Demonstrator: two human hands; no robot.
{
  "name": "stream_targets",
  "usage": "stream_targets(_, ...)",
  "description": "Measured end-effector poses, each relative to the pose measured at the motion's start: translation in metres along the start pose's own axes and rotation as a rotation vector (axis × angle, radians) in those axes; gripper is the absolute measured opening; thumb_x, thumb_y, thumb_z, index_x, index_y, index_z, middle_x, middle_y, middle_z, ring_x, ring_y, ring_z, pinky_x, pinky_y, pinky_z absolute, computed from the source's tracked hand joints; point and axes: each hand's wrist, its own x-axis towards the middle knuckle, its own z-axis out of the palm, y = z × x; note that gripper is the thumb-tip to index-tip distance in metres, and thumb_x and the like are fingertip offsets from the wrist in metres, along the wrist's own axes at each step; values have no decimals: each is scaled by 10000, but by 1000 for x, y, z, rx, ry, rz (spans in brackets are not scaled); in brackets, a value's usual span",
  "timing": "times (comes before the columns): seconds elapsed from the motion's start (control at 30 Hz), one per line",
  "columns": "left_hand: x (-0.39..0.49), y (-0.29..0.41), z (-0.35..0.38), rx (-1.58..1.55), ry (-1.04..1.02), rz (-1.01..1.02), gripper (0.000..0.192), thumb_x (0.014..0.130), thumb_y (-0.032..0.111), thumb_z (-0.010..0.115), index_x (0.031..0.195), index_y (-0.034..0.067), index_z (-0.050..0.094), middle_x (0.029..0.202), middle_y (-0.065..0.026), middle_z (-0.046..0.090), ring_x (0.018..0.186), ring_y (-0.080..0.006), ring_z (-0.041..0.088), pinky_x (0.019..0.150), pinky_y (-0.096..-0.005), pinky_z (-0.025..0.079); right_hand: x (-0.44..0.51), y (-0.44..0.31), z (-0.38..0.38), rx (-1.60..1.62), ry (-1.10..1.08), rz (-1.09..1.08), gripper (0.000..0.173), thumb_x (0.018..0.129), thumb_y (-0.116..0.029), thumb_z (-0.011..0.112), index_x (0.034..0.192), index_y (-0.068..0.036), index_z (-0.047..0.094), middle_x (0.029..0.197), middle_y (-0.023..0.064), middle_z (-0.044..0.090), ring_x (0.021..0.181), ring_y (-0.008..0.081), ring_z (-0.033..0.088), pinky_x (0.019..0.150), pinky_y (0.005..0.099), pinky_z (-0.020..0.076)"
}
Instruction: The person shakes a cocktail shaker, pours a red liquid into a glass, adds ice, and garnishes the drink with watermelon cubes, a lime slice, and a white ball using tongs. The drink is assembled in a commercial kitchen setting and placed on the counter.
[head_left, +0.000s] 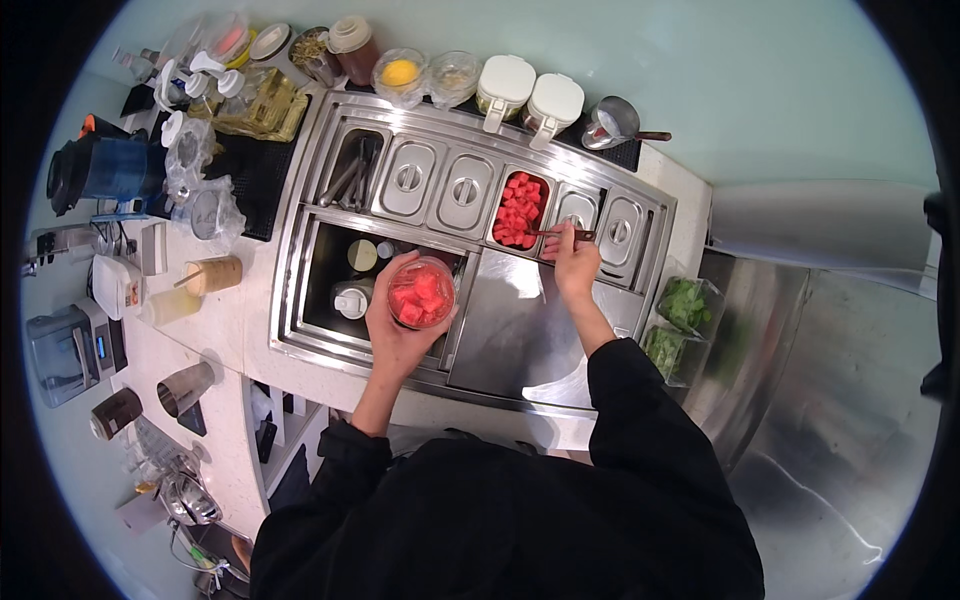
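My left hand (401, 330) grips a clear cup (421, 292) with red fruit cubes in it, above the dark open well of the steel counter unit. In my right hand (574, 259) is the brown handle of a utensil (583, 235), whose far end reaches into a steel pan (493, 234) of red fruit cubes (520, 206), perhaps watermelon. Lidded steel pans (409, 178) stand on both sides of that pan. Black tongs or similar tools (352, 176) lie in the leftmost pan. A flat steel cover (502, 330) lies below the row.
White-lidded containers (506, 79) and a small saucepan (613, 120) stand along the back. Clear boxes of green leaves (684, 304) are at the right. On the left are a blue blender jug (112, 169), a bagged item (206, 214) and a steel cup (185, 388).
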Motion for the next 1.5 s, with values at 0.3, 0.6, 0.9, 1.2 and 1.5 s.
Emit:
stream_targets(0.3, 5, 3, 13, -11, 1, 30, 920, 748, 53, 1032, 1556, 45, 593, 1410, -118, 715, 1282, -231, 723, 1137, -379, 574, 8, 8, -13, 335, 59, 258, 432, 1214, -362, 619, 1146, 38, 767, 937, 178, 796, 775, 229, 789, 734, 352, 689)
stream_targets(0.6, 18, -9, 30, 4, -35, 16, 908, 766, 96, 1030, 1554, 22, 584, 1405, -130, 721, 1277, -239, 723, 1140, -382, 567, 17, -5, -25, 417, 77, 243, 424, 1211, -371, 626, 1142, 23, 768, 928, 163, 791, 786, 219, 782, 722, 345, 694)
stream_targets(0.9, 49, -22, 65, -43, -74, 39, 884, 785, 52, 1011, 1552, 15, 573, 1409, -129, 739, 1292, -212, 732, 1140, -367, 576, -28, -97, -64, 480, 58, 99, 417, 1216, -384, 613, 1226, 17, 727, 972, 159, 799, 833, 216, 775, 788, 361, 664)
stream_targets(1.2, 74, 18, 106, -60, -36, 101, 904, 770, 69, 1018, 1554, 10, 571, 1413, -149, 746, 1297, -217, 740, 1141, -371, 582, -134, -180, -41, 332, 104, -219, 397, 1245, -286, 545, 1258, 82, 692, 1043, 187, 788, 900, 216, 791, 827, 374, 674)
stream_targets(1.5, 69, 54, 96, -59, -36, 77, 926, 751, 100, 1034, 1554, 23, 580, 1413, -163, 749, 1292, -254, 749, 1127, -393, 595, -153, -184, -60, -362, -21, -1043, 255, 1035, -131, 842, 1248, 4, 811, 1135, 202, 822, 1010, 367, 813, 850, 404, 654)
